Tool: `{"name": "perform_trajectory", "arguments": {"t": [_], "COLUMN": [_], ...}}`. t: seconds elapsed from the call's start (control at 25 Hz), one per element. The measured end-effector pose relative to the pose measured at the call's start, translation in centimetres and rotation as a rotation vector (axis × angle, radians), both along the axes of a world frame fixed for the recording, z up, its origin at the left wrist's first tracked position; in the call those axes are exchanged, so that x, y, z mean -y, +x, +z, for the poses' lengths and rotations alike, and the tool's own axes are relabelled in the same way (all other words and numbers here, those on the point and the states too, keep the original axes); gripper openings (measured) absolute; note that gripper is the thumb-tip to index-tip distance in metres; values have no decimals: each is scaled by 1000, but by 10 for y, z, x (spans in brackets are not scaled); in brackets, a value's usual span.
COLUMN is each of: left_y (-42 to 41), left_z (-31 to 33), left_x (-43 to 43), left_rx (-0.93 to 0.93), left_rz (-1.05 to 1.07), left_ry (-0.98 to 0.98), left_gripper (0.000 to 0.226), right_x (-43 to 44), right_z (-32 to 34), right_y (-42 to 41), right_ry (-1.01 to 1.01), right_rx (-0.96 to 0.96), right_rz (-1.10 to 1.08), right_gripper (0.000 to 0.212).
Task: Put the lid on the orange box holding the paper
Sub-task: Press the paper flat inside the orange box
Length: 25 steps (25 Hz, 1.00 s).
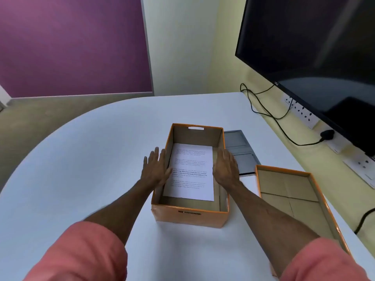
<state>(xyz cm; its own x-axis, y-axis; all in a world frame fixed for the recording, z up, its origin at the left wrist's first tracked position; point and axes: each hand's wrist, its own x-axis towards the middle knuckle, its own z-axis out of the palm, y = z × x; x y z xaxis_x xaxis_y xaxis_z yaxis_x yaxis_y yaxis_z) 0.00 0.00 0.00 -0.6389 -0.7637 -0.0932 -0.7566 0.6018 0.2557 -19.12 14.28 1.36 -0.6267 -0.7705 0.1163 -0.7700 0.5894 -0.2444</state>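
Observation:
An open orange box (188,217) stands in the middle of the white table, with a printed sheet of paper (190,171) lying flat on its bottom. My left hand (156,169) hovers flat over the box's left wall, fingers spread, holding nothing. Over the right wall my right hand (226,169) is also flat and spread, palm down. The orange lid (292,197) lies upside down on the table to the right of the box, its brown inside facing up; my right forearm crosses its near corner.
A grey flat panel (238,151) is set in the table behind the right side of the box. A large dark monitor (314,47) hangs at the right, with black cables (267,116) and wall sockets (304,116) below it. Another cable (365,220) lies at the right edge.

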Motion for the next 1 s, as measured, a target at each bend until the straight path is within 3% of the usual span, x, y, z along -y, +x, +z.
{"name": "perform_trajectory", "arguments": {"t": [0.24,0.36,0.56,1.0], "left_y": [-12,-21,-22,45], "left_z": [-8,-14,-24,-21], "left_x": [15,16,12,-58], "left_rx": [-107,-130,-207,-298], "left_rz": [169,205,196,337], "left_ry": [253,356,308,307], "left_gripper": [74,75,40,29], "right_x": [10,11,7,-45], "right_z": [-21,-30,-34,-28], "right_y": [-18,-20,-19,41], "right_ry": [43,46,23,15], "right_rx": [300,328,273,310], "right_rz": [-213,-216,-232,-222], "right_gripper": [74,59,49,55]}}
